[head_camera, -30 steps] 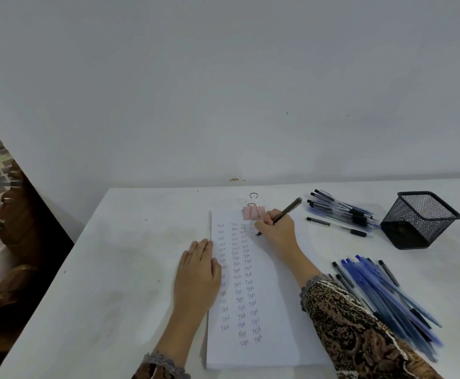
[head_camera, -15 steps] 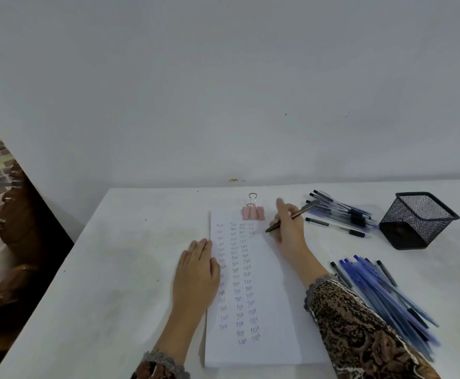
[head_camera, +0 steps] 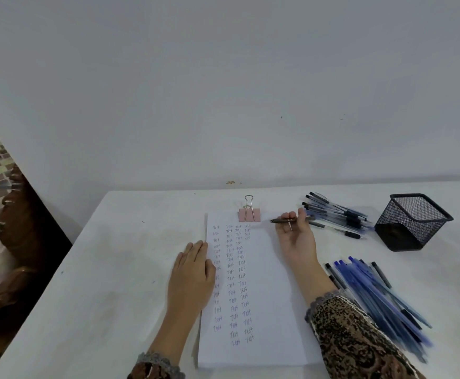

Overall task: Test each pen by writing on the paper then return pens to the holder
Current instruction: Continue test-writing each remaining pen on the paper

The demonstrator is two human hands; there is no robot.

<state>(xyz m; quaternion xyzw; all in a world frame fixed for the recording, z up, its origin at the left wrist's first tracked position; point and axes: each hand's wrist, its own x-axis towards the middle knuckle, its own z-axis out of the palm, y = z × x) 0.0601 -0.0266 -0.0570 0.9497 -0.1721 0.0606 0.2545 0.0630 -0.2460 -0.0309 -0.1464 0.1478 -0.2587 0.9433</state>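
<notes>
The right hand (head_camera: 295, 237) grasps a slim dark pen (head_camera: 279, 220), fingers curled round it, and holds it level by the far right corner of the white sheet of paper (head_camera: 267, 302) filled with columns of handwriting. The left hand (head_camera: 193, 272) lies flat with straight fingers on the sheet's left edge, on the white table (head_camera: 108, 269). A pink binder clip (head_camera: 249, 215) pinches the sheet's far edge. The black wire-mesh holder (head_camera: 411, 222) stands near the table's far edge, beside a heap of blue and black pens (head_camera: 340, 214). A second heap of blue pens (head_camera: 373, 291) lies nearer the front.
</notes>
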